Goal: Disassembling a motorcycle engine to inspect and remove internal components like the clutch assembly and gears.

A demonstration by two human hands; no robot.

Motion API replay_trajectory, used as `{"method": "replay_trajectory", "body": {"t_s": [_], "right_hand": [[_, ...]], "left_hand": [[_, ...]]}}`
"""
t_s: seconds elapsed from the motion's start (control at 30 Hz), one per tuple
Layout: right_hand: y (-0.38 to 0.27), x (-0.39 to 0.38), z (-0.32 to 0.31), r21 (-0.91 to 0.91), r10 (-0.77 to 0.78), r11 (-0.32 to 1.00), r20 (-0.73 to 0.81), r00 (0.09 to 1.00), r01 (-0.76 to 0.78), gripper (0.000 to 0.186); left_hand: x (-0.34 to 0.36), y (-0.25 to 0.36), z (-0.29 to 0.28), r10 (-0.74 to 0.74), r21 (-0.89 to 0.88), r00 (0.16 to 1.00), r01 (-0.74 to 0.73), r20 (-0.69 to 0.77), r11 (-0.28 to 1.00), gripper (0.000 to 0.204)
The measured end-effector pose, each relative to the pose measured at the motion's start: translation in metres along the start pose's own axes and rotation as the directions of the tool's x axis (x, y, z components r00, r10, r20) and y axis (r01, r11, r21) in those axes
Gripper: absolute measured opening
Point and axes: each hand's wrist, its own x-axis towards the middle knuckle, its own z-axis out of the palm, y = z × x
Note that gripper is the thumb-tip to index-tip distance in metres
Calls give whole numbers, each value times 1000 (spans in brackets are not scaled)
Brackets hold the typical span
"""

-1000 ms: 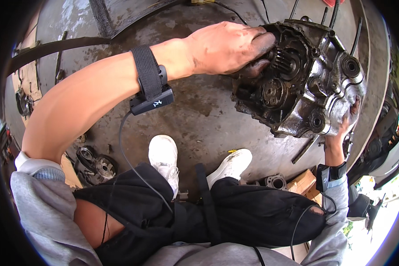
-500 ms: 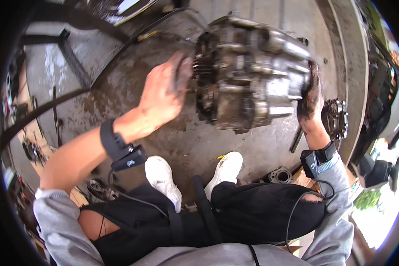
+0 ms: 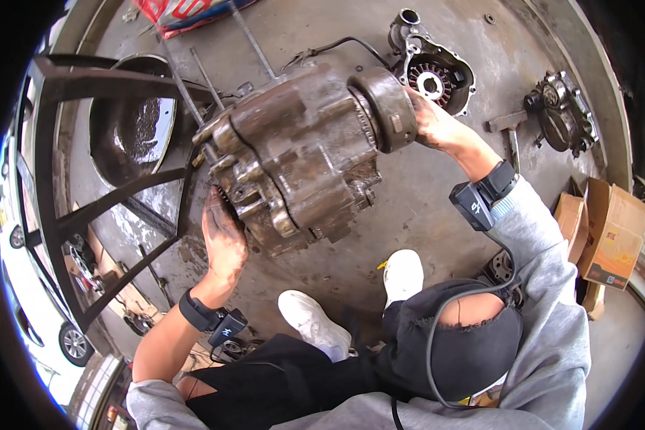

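A greasy metal engine crankcase [image 3: 301,154] is held up between my hands, tilted, above the floor. On its right end sits a round dark flywheel [image 3: 385,111]. My right hand [image 3: 428,118] grips the flywheel's far right side, with its fingertips hidden behind it. Against the lower left end, by the bolt bosses, my left hand [image 3: 223,233] presses with blackened fingers; some of them are hidden under the casing. The crankcase hides part of the floor behind it.
A black metal frame [image 3: 107,86] and an oily basin [image 3: 132,132] stand at left. An engine cover with a copper-wound stator [image 3: 431,82] lies beyond my right hand, with a hammer [image 3: 507,122] and another engine part [image 3: 562,115] nearby. Cardboard boxes [image 3: 613,229] sit at right.
The crankcase has turned, so its flywheel end now shows at right. My left hand has moved down under its left end; my right hand has shifted left onto the flywheel. The view has swung.
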Motion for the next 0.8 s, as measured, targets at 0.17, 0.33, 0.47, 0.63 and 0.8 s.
{"method": "replay_trajectory", "body": {"t_s": [0.17, 0.33, 0.47, 0.63, 0.8], "right_hand": [[16, 9, -2, -43, -240, 970, 6, 971, 240, 101], [20, 17, -1, -129, -305, 942, 50, 951, 309, 97], [11, 11, -2, -398, -425, 821, 52, 904, 409, 66], [3, 21, 8, -419, -111, 906, -97, 989, 60, 59], [23, 20, 22, -102, -390, 917, -20, 921, 386, 53]], "left_hand": [[-10, -32, 5, -367, -282, 922, 388, 126, 877, 66], [-4, -31, -4, -564, -747, 798, 504, 211, 433, 56], [20, -5, -14, -643, -762, 646, 631, 411, 146, 52], [36, 0, -20, -684, -754, 523, 655, 508, -59, 62], [33, -26, -33, -574, -712, 554, 699, 602, -72, 62]]}}
